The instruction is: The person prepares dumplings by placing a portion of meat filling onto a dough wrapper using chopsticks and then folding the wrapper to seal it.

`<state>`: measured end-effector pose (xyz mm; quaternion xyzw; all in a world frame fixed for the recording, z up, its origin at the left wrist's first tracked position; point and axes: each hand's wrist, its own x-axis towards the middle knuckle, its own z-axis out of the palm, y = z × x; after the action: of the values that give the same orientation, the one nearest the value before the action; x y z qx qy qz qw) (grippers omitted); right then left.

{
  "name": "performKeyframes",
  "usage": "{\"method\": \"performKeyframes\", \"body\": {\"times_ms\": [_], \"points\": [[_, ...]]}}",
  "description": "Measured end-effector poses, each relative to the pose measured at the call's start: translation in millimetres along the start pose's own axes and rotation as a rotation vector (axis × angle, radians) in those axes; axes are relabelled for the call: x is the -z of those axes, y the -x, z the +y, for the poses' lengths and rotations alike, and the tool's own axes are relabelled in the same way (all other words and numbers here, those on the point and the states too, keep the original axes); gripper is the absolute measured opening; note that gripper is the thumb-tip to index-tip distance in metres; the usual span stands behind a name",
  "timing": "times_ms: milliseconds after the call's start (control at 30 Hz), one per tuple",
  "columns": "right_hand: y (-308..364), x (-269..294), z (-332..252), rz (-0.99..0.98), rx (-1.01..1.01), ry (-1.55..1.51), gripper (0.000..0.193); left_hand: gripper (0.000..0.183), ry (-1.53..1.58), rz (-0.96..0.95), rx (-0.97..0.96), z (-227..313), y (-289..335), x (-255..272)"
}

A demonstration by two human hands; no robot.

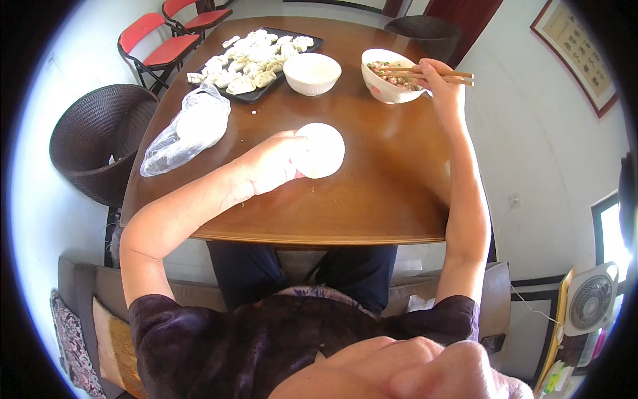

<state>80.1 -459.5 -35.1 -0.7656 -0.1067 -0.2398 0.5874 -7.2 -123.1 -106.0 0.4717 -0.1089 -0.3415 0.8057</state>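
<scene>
My left hand (279,161) is closed on the edge of a round white dumpling wrapper (321,151), held above the middle of the table. Far to the right, my right hand (440,86) grips a pair of wooden chopsticks (458,78). Their tips reach into a white bowl (392,95) of chopped filling (399,79) with pink and green bits. A white ribbed bowl (312,74) stands left of it; its contents cannot be made out. Many folded dumplings (251,58) cover a black tray (251,97) at the far left.
A clear plastic bag (174,147) with something round and white inside lies at the table's left. The brown wooden table (372,193) ends close to my lap. Dark woven chairs (86,143) and red folding chairs (169,50) stand around it. A fan (591,301) is at the right.
</scene>
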Motion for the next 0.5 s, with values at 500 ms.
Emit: {"method": "performKeyframes", "body": {"times_ms": [500], "points": [[-1, 27, -16, 0.090, 0.034, 0.095, 0.025, 0.042, -0.054, -0.044, 0.012, 0, -2, 1]]}}
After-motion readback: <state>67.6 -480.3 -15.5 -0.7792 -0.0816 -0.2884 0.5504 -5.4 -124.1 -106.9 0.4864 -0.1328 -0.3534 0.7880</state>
